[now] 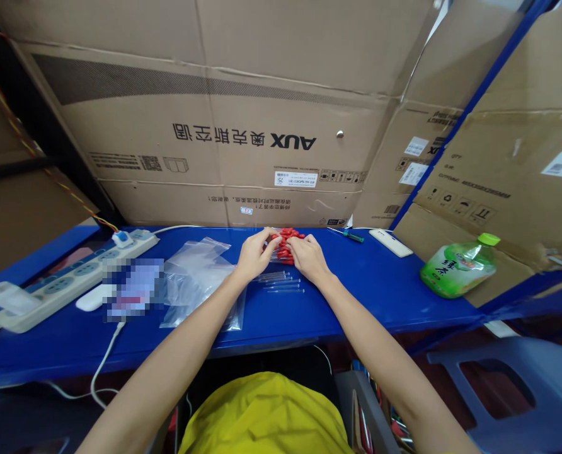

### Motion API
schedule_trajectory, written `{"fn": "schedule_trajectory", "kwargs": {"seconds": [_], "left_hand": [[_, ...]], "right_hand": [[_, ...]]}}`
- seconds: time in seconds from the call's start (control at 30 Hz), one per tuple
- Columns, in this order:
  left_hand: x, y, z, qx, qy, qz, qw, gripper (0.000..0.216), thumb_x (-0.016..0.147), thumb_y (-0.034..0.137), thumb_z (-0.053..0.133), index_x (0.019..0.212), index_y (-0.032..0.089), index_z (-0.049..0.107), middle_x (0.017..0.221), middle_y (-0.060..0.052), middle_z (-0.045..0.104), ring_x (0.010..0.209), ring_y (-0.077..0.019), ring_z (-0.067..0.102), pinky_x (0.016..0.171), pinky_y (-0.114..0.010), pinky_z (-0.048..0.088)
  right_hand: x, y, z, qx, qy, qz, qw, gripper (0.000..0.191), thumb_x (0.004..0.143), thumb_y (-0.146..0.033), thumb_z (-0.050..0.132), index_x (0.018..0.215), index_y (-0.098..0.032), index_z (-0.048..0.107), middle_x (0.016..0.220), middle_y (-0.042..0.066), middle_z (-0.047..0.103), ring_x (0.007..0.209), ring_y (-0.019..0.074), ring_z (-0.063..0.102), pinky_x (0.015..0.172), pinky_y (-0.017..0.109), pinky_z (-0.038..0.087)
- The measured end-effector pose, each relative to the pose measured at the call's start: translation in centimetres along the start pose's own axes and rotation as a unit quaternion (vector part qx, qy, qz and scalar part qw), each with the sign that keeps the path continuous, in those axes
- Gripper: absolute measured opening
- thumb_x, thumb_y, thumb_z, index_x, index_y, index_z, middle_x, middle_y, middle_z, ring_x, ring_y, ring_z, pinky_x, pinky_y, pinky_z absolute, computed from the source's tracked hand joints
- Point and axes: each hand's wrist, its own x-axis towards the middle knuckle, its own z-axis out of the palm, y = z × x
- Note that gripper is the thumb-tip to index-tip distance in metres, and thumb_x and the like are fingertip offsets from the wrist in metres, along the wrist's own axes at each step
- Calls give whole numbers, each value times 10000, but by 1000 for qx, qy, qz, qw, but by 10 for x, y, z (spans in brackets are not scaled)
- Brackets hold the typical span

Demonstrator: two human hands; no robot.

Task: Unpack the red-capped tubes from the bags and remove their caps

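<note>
Both hands are at a small pile of glossy red bulb-like pieces (286, 252) on the blue table, near the cardboard at the back. My left hand (255, 253) is closed at the pile's left side, thumb and forefinger around one red piece. On the right side, my right hand (308, 257) has its fingers curled together against the pile; whatever they hold is hidden. Several thin clear tubes (283, 283) lie side by side just in front of the pile. Beside my left forearm are clear plastic bags (193, 280), lying flat and overlapping.
A power strip (80, 271) and a blurred-out phone-like object (137, 287) with a white cable are at left. At right lie a green-handled screwdriver (354, 236), a white flat device (390, 242) and a green drink bottle (460, 266). Cardboard panels (243, 126) wall the back.
</note>
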Motion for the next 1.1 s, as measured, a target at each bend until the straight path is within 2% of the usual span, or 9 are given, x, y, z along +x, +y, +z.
{"fn": "schedule_trajectory", "kwargs": {"seconds": [0.17, 0.43, 0.8, 1.1], "left_hand": [[1, 6, 0, -18, 30, -16, 999, 263, 1043, 411, 556, 942, 202, 678, 774, -8, 706, 670, -151, 608, 668, -278, 446], [5, 14, 1, -24, 75, -40, 996, 260, 1014, 412, 580, 898, 201, 680, 754, -11, 706, 663, -156, 624, 648, -276, 453], [9, 22, 4, -28, 133, -34, 990, 231, 1012, 381, 576, 893, 202, 660, 726, 6, 680, 647, -143, 620, 655, -269, 475], [9, 28, 6, -12, 173, -28, 984, 206, 1023, 344, 565, 910, 199, 657, 781, -12, 677, 704, -152, 624, 682, -277, 472]], "right_hand": [[0, 5, 0, -16, 3, -11, 1000, 408, 1160, -298, 313, 987, -180, 664, 825, 69, 754, 671, 173, 545, 755, 337, 307], [3, 5, -3, -24, -4, -11, 1000, 384, 1160, -281, 334, 1040, -173, 683, 847, 72, 765, 714, 169, 584, 743, 341, 287], [7, 3, -5, -21, -14, 10, 1000, 383, 1159, -285, 322, 1071, -181, 681, 880, 83, 768, 704, 178, 594, 750, 348, 304], [11, -2, -5, -24, 19, 12, 999, 400, 1156, -270, 322, 992, -189, 678, 809, 66, 741, 645, 176, 536, 741, 334, 310]]}}
